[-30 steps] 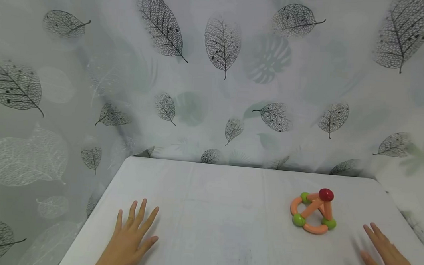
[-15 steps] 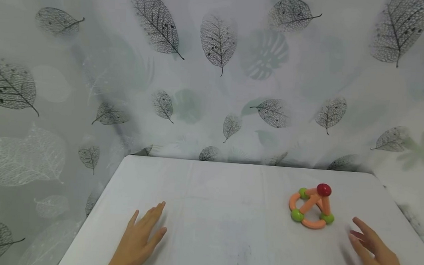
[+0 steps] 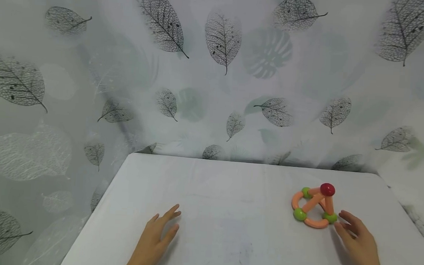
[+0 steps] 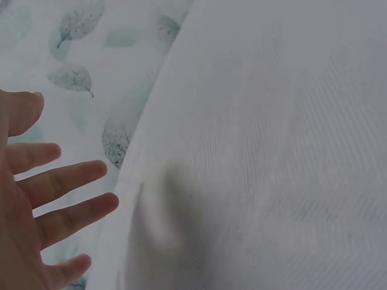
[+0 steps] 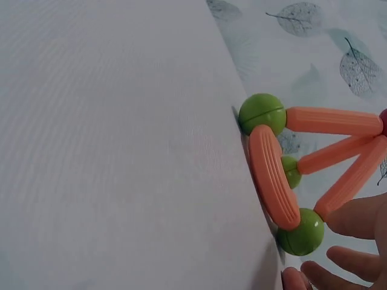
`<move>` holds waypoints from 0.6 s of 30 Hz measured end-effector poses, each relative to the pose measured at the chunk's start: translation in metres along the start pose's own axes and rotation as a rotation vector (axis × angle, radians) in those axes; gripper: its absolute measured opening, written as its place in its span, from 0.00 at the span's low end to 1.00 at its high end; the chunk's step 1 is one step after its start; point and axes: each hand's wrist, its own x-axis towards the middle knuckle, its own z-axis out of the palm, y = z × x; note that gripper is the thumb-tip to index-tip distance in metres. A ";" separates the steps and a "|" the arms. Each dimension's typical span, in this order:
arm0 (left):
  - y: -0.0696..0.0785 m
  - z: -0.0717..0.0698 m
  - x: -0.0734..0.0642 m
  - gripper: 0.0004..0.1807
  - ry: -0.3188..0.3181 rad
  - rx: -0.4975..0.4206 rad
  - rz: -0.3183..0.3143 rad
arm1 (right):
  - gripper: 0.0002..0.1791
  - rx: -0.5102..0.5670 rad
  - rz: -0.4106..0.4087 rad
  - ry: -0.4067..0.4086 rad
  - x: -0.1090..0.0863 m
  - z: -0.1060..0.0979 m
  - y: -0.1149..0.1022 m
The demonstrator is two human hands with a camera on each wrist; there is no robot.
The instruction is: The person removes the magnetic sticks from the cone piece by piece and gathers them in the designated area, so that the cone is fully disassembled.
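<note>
A toy structure of orange rods and green balls (image 3: 300,214), topped by a red ball (image 3: 327,189), stands on the white table (image 3: 225,213) at the right. Curved orange rods form its ring base, and straight ones rise to the red ball. Just right of the nearest green ball is my right hand (image 3: 359,242), thumb and fingers loosely bent and parted. In the right wrist view the thumb (image 5: 357,217) overlaps the toy's edge near a green ball (image 5: 300,232); contact cannot be told. My left hand (image 3: 156,235) hovers over the table's left part with fingers spread, holding nothing.
A pale curtain (image 3: 214,88) printed with dark leaf shapes hangs behind the table and along its sides. The table's far edge (image 3: 246,162) runs close to the curtain.
My right hand has moved left to the side of the toy, its fingers bending slightly. My left hand has shifted to the right. The toy stays in place on the table.
</note>
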 end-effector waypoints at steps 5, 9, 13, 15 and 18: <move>0.006 0.003 0.001 0.27 -0.025 -0.094 -0.065 | 0.36 0.043 0.101 0.006 0.008 0.014 -0.018; 0.012 0.006 0.004 0.28 -0.041 -0.161 -0.097 | 0.37 0.023 0.101 0.041 0.014 0.022 -0.026; 0.019 0.010 0.007 0.28 -0.082 -0.212 -0.105 | 0.36 -0.034 0.062 0.075 0.015 0.024 -0.026; 0.022 0.012 0.008 0.27 -0.104 -0.232 -0.106 | 0.35 -0.051 0.049 0.081 0.014 0.025 -0.025; 0.027 0.014 0.008 0.27 -0.123 -0.248 -0.080 | 0.34 -0.066 0.036 0.080 0.012 0.028 -0.024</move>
